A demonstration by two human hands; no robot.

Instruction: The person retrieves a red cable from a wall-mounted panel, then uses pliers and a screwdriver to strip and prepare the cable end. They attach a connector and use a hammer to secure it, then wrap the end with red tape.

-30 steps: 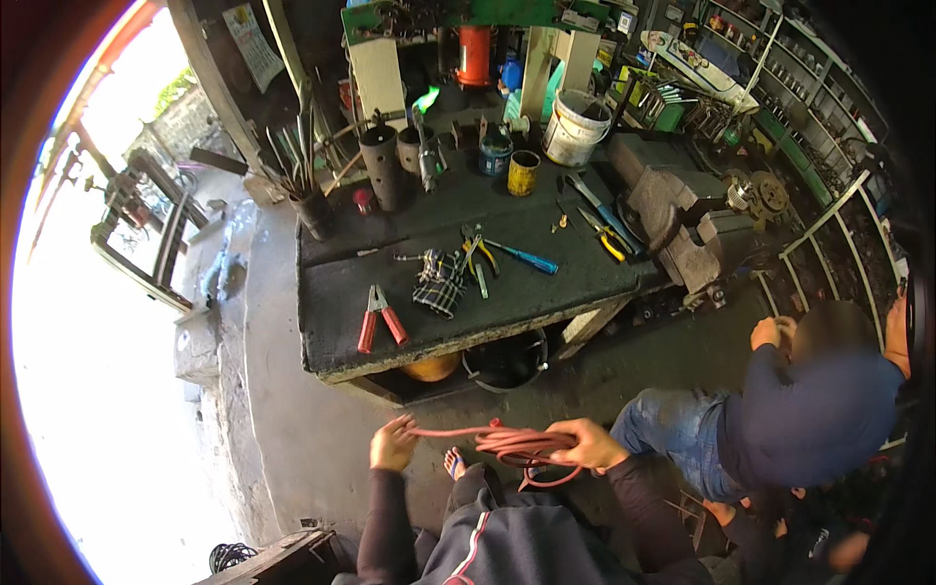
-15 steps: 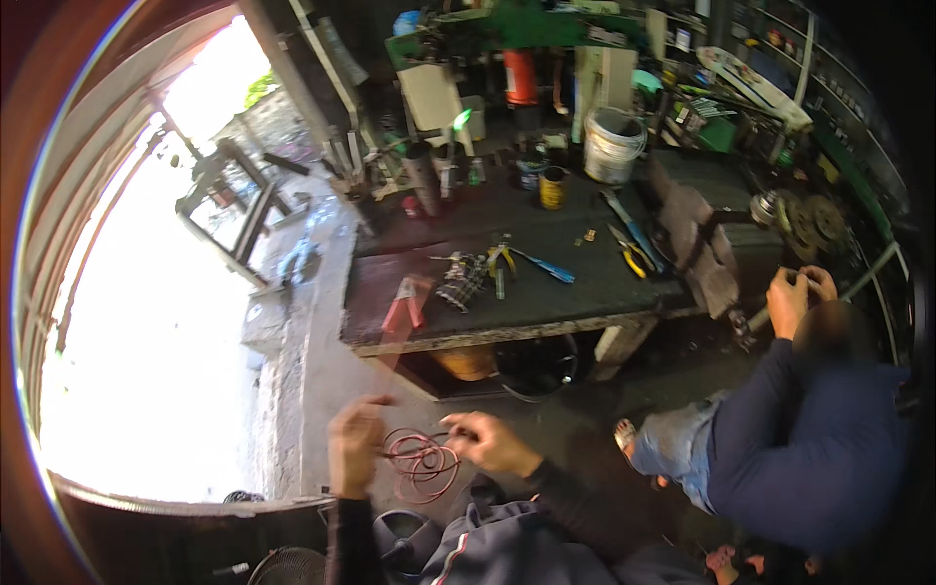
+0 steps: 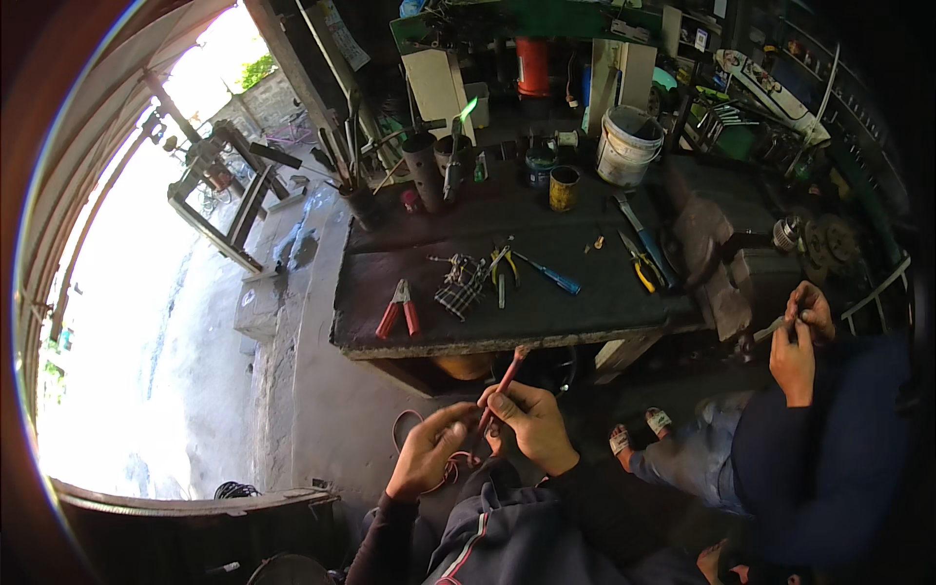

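A red cable (image 3: 505,378) slants upward in front of me, its copper-coloured bare end near the bench edge. My right hand (image 3: 536,429) is closed round it, thumb pressing on top. Just left of the cable is my left hand (image 3: 429,451), its fingers loosely curved and the thumb apart from them; whether the fingertips touch the cable is hard to see. More loops of red cable hang behind and below my left hand, partly hidden. On the bench beyond lie a red-handled clamp (image 3: 399,310), a checked cloth (image 3: 461,287) and yellow-handled pliers (image 3: 503,263).
The dark workbench (image 3: 546,317) spans the middle, holding a blue screwdriver (image 3: 551,275), more yellow pliers (image 3: 640,265), a yellow can (image 3: 564,189), a white bucket (image 3: 629,146) and a vise (image 3: 717,263). A lit torch (image 3: 458,146) burns green at the back. Another person (image 3: 819,439) stands at right.
My right hand has come up and right with the cable, whose end now points toward the bench. My left hand has moved right, nearer to it. The other person's hands have shifted slightly.
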